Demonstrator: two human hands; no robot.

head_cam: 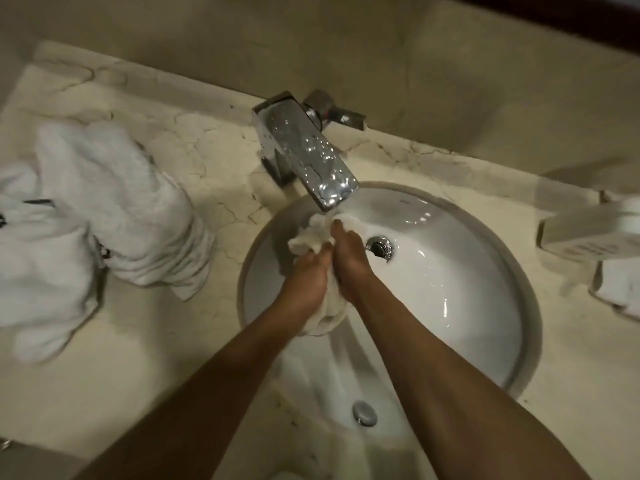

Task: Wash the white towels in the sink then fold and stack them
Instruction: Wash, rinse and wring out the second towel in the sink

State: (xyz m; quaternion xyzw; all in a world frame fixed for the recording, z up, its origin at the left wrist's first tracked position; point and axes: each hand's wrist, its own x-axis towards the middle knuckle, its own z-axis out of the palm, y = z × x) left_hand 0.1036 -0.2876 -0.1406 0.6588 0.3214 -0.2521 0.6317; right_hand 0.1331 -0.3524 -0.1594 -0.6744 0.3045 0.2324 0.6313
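Both hands work one small white towel (313,237) inside the sink (450,306), right under the faucet (308,150) spout. Left hand (304,275) & right hand (349,261) sit side by side, touching, fingers curled round the bunched cloth — each grip closed on the towel. Cloth bulges out above the knuckles toward the spout and a wad hangs out below the palms, btwn the wrists. Can't tell whether water is running; the spout top is beaded w/ drops.

Sink is a round white basin set into the marble surface (194,161), nearer the right side. Drain plug (379,247) lies just right of the right hand, apart from it. Overflow hole (363,412) shows in the near wall of the basin, btwn the forearms. Faucet is chrome, square-bodied, mounted at the back edge of the surface, w/ its lever handle (341,114) sticking out to the right.

Toward the left edge of the surface: a heap of white towels (114,209), crumpled, not folded, well apart from the sink. Part of the heap runs off the left of the view, blurred.

Toward the right edge: a pale box-like item (588,233), blurred, w/ more white cloth (620,285) below it; can't tell what either is exactly.
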